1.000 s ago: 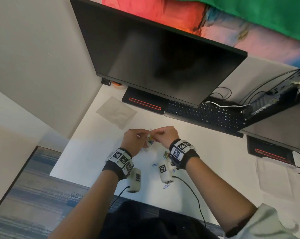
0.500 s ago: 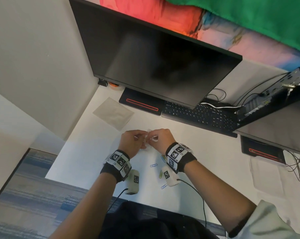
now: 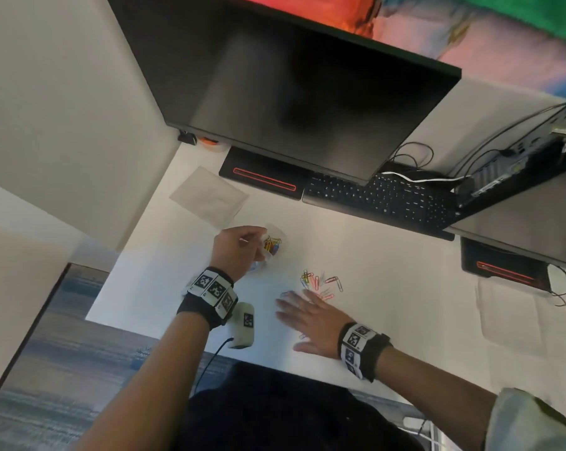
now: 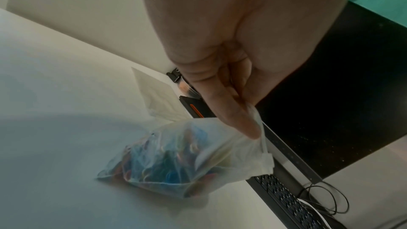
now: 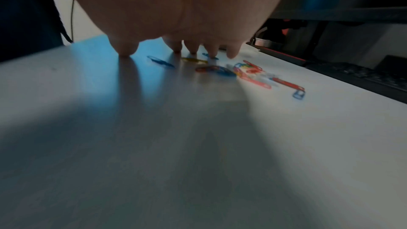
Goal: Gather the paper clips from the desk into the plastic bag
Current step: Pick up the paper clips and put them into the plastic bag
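A small clear plastic bag (image 3: 273,246) (image 4: 176,159) with several coloured paper clips inside rests on the white desk (image 3: 389,271). My left hand (image 3: 239,247) (image 4: 237,104) pinches the bag's top edge between thumb and finger. A loose pile of coloured paper clips (image 3: 320,283) (image 5: 253,72) lies to the right of the bag. My right hand (image 3: 303,315) (image 5: 182,48) lies flat with spread, straight fingers, its fingertips touching the desk at the near edge of the pile. One stray clip (image 3: 303,336) shows beside that hand's thumb.
A dark monitor (image 3: 294,102) hangs over the back of the desk, with a black keyboard (image 3: 379,198) and tangled cables (image 3: 415,157) under it. An empty flat plastic bag (image 3: 208,196) lies at the back left. The desk's front edge runs just behind my wrists.
My hands were together at the bag's mouth. Now the right hand has let go and dropped flat onto the desk beside the loose clips; the left keeps hold of the bag.
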Motion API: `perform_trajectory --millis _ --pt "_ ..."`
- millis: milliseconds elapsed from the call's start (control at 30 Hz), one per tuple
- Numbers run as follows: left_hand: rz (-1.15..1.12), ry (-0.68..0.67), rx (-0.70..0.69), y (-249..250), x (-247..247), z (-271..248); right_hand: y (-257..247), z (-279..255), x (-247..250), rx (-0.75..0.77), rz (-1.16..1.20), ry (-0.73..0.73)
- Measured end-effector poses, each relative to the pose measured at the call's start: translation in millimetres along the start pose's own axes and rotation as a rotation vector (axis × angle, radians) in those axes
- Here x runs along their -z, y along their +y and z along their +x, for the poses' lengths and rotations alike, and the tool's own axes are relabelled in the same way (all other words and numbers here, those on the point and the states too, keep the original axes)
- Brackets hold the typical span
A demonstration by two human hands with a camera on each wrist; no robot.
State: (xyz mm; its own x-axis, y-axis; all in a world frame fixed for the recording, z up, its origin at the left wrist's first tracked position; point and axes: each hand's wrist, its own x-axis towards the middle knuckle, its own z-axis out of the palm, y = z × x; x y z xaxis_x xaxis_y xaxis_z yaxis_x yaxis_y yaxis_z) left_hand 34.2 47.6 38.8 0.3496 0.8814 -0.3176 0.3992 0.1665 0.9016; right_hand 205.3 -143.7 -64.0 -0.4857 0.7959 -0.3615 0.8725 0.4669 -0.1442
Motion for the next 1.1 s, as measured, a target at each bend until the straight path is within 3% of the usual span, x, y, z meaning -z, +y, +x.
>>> perform_trajectory --millis 167,300,500,600,767,867,1000,1100 --pt "0.024 0.018 0.052 8 -5 -8 31 2 14 -0.192 -0.023 0.021" --pt "0.061 0.012 0.058 16 -12 -13 46 -5 19 -0.326 0.121 0.014" --pt "0.112 0.039 0.063 12 -21 -13 29 -21 6 -0.297 0.221 0.138" --pt "0.086 0.058 0.079 11 -27 -15 14 -30 7 -0.282 0.282 0.099" --pt "0.082 0.084 0.081 11 -41 -20 17 -30 -7 -0.166 0.117 0.161" --pt "0.110 0.087 0.063 13 -48 -27 26 -31 -7 -0.145 0.050 0.126" --pt "0.110 0.082 0.064 11 -52 -33 36 -27 8 -0.197 0.133 0.088" --pt "0.091 0.089 0.081 9 -55 -36 47 -23 24 -0.339 0.327 0.134"
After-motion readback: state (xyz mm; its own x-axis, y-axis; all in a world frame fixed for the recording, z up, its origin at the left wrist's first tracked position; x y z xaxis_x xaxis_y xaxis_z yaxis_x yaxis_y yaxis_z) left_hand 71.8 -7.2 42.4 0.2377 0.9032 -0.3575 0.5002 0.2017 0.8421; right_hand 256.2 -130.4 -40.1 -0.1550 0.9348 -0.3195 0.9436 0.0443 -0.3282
